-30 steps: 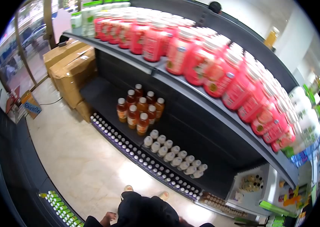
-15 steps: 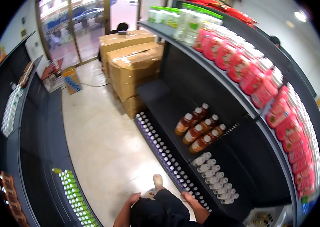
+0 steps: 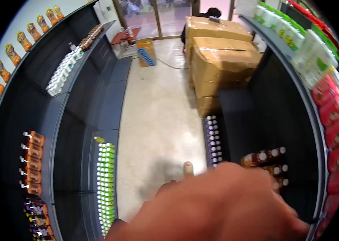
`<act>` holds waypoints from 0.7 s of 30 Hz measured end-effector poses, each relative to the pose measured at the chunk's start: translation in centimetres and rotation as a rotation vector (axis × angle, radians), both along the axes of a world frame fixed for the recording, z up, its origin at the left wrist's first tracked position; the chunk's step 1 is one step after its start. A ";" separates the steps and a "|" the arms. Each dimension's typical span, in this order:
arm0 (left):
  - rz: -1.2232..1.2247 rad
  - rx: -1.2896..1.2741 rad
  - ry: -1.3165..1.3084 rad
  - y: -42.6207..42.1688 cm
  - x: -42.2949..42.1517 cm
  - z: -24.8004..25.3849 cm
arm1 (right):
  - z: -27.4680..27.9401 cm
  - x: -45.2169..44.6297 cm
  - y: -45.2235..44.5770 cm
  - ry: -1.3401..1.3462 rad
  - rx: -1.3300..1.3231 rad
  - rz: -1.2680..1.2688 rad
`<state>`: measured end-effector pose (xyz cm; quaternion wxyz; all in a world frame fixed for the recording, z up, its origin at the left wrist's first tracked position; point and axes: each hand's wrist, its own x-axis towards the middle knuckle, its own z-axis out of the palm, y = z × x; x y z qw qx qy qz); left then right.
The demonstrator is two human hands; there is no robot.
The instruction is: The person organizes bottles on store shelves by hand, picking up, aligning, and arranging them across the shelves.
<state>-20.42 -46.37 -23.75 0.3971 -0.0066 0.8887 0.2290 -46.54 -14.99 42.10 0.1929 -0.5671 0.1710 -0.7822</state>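
A large hand, seemingly my right hand [image 3: 221,205], is raised very close to the camera and fills the lower middle of the view. Motion blurs it, and its fingers cannot be made out, nor anything in them. My left hand cannot be picked out. Behind the raised hand, amber-brown bottles with white caps [image 3: 253,159] stand on the right-hand shelf, partly covered by it. Dark purple bottles with white caps [image 3: 213,138] line the low shelf beside the aisle. A bare foot [image 3: 188,168] shows on the floor just beyond the hand.
Taped cardboard cartons [image 3: 225,60] are stacked at the aisle's far right, a person [image 3: 213,13] partly hidden behind them. Green-labelled bottles [image 3: 106,172] fill the low left shelf. Pink jugs [image 3: 332,108] line the upper right shelf. A cable [image 3: 171,65] crosses the pale floor [image 3: 157,116].
My view has swung left and levelled, bringing more of the left shelves in. One hand has risen from beside my legs to just before the camera; the other has dropped from clear sight.
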 end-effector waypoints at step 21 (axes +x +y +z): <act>0.737 0.090 -0.233 0.1 -21.4 -2.6 | -0.6 -27.5 -8.6 -0.252 -0.363 -0.051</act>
